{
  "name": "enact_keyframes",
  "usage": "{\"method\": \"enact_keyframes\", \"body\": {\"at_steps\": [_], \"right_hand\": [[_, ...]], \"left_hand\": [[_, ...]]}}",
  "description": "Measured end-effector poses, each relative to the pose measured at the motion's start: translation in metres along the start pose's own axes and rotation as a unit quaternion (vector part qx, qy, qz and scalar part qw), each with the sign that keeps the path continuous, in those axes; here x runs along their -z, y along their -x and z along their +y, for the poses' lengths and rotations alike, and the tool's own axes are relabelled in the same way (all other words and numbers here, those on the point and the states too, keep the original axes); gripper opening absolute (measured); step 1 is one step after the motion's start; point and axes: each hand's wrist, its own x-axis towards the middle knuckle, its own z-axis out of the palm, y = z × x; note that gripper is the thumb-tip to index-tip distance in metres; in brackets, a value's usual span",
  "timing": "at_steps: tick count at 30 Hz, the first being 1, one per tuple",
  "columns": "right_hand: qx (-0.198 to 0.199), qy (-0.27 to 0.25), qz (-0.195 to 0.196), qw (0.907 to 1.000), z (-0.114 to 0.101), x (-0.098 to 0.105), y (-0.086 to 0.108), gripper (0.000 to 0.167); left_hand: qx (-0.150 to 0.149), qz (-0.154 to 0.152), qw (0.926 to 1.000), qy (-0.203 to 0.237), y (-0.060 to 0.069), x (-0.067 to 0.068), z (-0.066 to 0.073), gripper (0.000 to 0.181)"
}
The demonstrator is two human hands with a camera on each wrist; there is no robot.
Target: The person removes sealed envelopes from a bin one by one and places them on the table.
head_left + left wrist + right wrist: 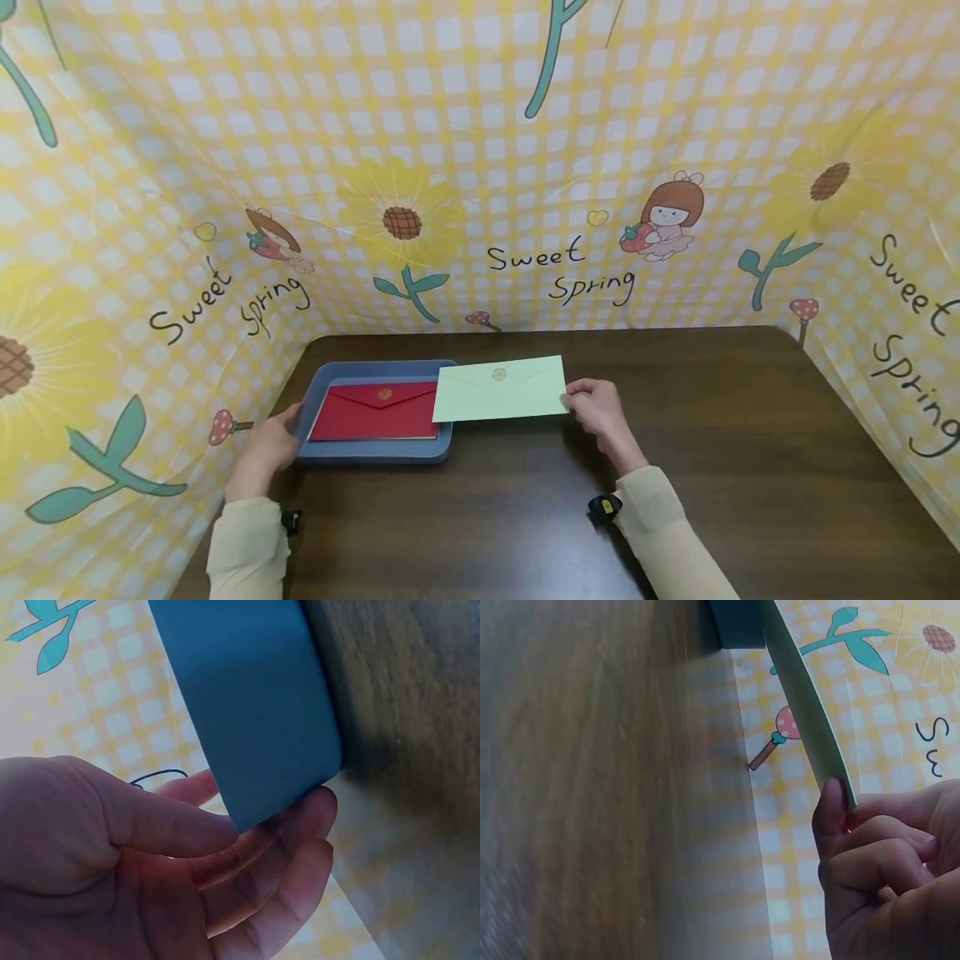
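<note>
A blue tray (375, 454) stands at the left of the table with a red envelope (371, 421) lying in it, flap side up. Thumb and fingers of my left hand (262, 450) hold the tray's left side; the left wrist view shows the hand (202, 862) at a corner of the tray (255, 697). My right hand (600, 412) pinches the right edge of a light green envelope (498, 392), whose left end overlaps the tray's right rim. In the right wrist view the hand (885, 862) grips the envelope (810, 705) by its end, seen nearly edge-on.
The dark wooden table (525, 517) reaches back to a yellow checked cloth (480, 167) with printed flowers and words, which also rises on both sides. Another pale yellow edge shows under the red envelope's lower right part.
</note>
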Motion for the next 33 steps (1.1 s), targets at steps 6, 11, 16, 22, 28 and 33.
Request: {"method": "enact_keyframes", "body": {"at_steps": [6,11,16,22,28,33], "right_hand": [[0.000,-0.001,-0.001,1.0000,0.000,0.006,0.000,0.017],[0.000,-0.003,-0.001,1.0000,0.003,0.010,-0.002,0.017],[-0.001,-0.008,-0.001,1.0000,0.005,0.013,-0.002,0.018],[-0.001,-0.012,0.003,0.9999,0.006,0.021,-0.003,0.019],[0.008,-0.021,0.011,0.9997,0.004,0.029,-0.007,0.020],[0.006,-0.022,0.011,0.9997,0.007,0.031,-0.010,0.020]], "left_hand": [[0.004,-0.001,1.0000,0.000,0.002,0.000,0.001,0.070],[0.008,-0.004,1.0000,-0.001,0.002,0.000,0.002,0.070],[0.006,-0.005,1.0000,-0.004,0.004,-0.001,0.002,0.071],[0.007,-0.006,0.9999,-0.006,0.004,-0.001,0.004,0.070],[0.000,0.003,1.0000,-0.008,0.001,0.001,0.005,0.071],[0.007,-0.001,0.9999,-0.012,0.000,0.001,0.004,0.071]]}}
